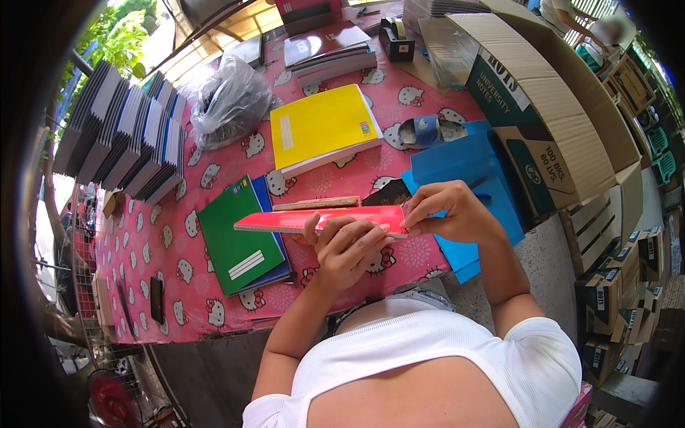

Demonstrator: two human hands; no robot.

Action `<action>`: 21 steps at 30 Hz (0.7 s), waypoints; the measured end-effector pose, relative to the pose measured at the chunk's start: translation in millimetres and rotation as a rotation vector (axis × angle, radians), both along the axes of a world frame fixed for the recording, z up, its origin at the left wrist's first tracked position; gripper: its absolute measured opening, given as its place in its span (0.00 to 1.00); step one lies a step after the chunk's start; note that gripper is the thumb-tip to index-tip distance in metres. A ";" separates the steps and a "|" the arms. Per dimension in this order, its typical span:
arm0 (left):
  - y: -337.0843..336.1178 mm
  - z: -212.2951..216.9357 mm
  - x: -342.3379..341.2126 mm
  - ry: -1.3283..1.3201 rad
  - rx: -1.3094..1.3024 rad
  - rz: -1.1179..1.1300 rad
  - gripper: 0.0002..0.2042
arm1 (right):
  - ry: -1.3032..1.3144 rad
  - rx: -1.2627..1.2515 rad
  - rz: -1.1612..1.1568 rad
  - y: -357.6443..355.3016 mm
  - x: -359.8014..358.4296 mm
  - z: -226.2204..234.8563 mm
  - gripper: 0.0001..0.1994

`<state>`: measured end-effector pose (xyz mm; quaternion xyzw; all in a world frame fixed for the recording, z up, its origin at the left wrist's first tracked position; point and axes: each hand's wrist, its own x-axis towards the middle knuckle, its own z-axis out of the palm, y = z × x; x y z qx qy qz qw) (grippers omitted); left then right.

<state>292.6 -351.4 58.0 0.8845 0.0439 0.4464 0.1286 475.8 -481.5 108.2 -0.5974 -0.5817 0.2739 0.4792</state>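
Observation:
I hold a stack of red notebooks (300,220) flat, edge-on, just above the pink cartoon-cat tablecloth (153,242). My left hand (346,246) grips it from beneath near the middle, fingers curled over the top edge. My right hand (446,208) pinches its right end. A wooden ruler (316,204) lies just behind the stack. To the left rest green notebooks (239,235) on blue ones. Further back lies a yellow notebook stack (321,127). Blue sheets (467,167) lie under my right hand.
Rows of grey and blue books (121,135) stand at the far left beside a clear plastic bag (228,100). Open cardboard boxes (549,107) line the right. A tape dispenser (396,37) and more books sit at the back. A black phone (157,299) lies near the front edge.

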 end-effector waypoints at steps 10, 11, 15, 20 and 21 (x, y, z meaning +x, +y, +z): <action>3.5 12.7 17.6 -0.012 -0.100 0.022 0.09 | -0.137 -0.032 -0.125 -4.8 -6.1 4.7 0.07; 2.8 16.0 20.9 -0.004 -0.114 0.052 0.09 | -0.166 -0.033 -0.186 -5.4 -7.2 4.9 0.06; 7.4 18.8 28.3 0.009 -0.177 0.084 0.09 | -0.199 0.055 -0.260 -0.8 -11.7 3.9 0.06; 15.8 22.9 33.4 0.042 -0.184 0.073 0.10 | -0.011 -0.035 -0.336 2.0 -19.5 4.0 0.09; 16.4 24.5 34.2 0.059 -0.174 0.086 0.11 | -0.011 -0.034 -0.337 3.1 -19.9 3.2 0.09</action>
